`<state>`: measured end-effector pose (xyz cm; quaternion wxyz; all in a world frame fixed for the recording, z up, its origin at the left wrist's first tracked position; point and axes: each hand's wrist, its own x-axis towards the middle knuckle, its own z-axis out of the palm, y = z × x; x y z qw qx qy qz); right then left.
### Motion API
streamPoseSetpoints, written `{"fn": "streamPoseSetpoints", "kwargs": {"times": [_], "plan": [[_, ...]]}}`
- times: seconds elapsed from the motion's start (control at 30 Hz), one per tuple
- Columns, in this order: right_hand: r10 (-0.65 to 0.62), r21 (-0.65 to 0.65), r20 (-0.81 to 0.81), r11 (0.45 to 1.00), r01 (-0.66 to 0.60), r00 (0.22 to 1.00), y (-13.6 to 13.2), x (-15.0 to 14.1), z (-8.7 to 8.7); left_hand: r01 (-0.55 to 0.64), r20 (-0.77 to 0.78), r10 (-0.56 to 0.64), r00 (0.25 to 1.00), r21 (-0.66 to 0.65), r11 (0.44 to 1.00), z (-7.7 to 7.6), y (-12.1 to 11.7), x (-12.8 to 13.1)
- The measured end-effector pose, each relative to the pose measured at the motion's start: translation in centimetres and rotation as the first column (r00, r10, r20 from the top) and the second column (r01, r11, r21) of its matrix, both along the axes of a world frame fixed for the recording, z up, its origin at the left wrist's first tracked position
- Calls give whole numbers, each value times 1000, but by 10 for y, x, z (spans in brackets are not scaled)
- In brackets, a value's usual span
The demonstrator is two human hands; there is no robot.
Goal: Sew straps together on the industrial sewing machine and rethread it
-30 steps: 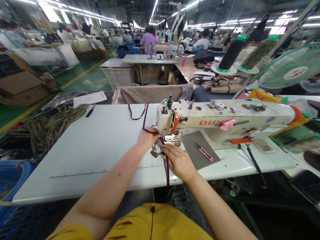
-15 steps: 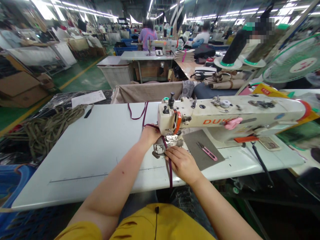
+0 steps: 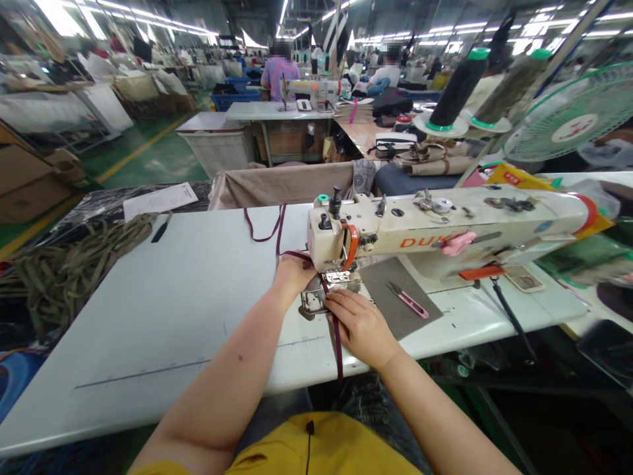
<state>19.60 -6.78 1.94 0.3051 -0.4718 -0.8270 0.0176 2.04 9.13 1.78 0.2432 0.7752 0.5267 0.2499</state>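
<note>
Clock centred on presser foot point(image 3: 338, 276): maroon strip point(image 3: 338, 349) there, tail toward six o'clock. Right hand point(image 3: 360, 322) at five — fingers together, clamped on strip. Left hand point(image 3: 295, 272), nine — fingertips hidden, can't tell grip.

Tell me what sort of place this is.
Probably a sewing factory: a large sewing machine in front, thread cones behind it, and another sewing machine on a table farther back.

Sewing factory: sewing machine point(image 3: 380, 227), thread cones point(image 3: 457, 90), co-workers point(image 3: 281, 78) beyond, long ceiling lights point(image 3: 283, 14).
</note>
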Motion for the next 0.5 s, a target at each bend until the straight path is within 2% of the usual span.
{"fn": "streamPoseSetpoints", "kwargs": {"times": [0.23, 0.5], "plan": [[-20, 43, 82, 999, 17, 996, -5, 4, 0, 11, 91, -10, 996, -7, 1000, 0, -1, -2], [-18, 34, 52, 999, 16, 998, -5, 0, 4, 7, 100, -11, 995, 38, 999, 1, -1, -1]]}}
